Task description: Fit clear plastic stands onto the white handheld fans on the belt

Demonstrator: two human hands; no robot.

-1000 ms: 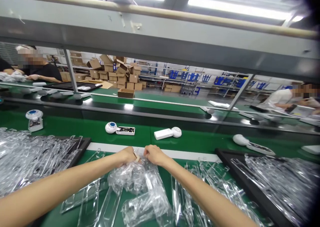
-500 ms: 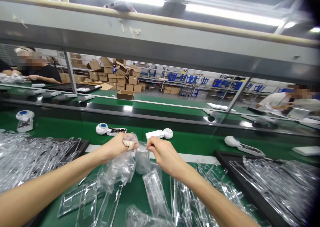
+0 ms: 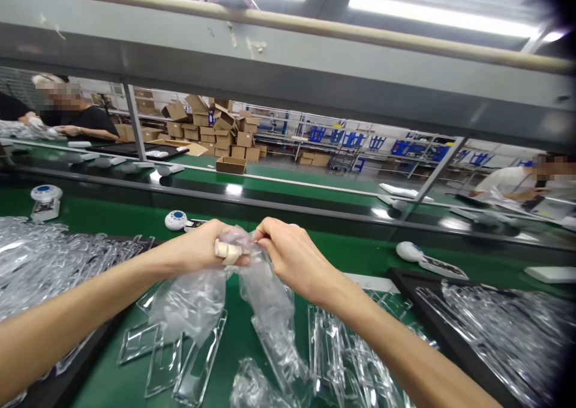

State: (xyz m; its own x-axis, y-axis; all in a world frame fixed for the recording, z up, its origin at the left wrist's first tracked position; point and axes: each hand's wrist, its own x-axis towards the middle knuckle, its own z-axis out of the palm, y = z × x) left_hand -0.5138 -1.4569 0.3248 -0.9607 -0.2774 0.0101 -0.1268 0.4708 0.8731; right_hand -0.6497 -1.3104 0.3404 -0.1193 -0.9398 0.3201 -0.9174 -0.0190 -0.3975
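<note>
My left hand is closed on a crumpled clear plastic bag that hangs below it. Pale tape or finger covers wrap some of its fingers. Close beside it, my right hand pinches the top of another clear plastic bag, which stretches down towards the work surface. Whether the two bags are joined at the fingers cannot be made out. Under the hands lie clear plastic frames on the left and a heap of similar clear parts on the right. A crumpled clear bag rests at the front.
Black trays piled with clear parts flank me, left and right. White round-headed devices lie along the green belt. A grey overhead beam crosses above. People work across the line, left and right.
My hands have come closer together and slightly higher. The bag under my right hand is now drawn up longer. My right hand now covers most of the white device behind it.
</note>
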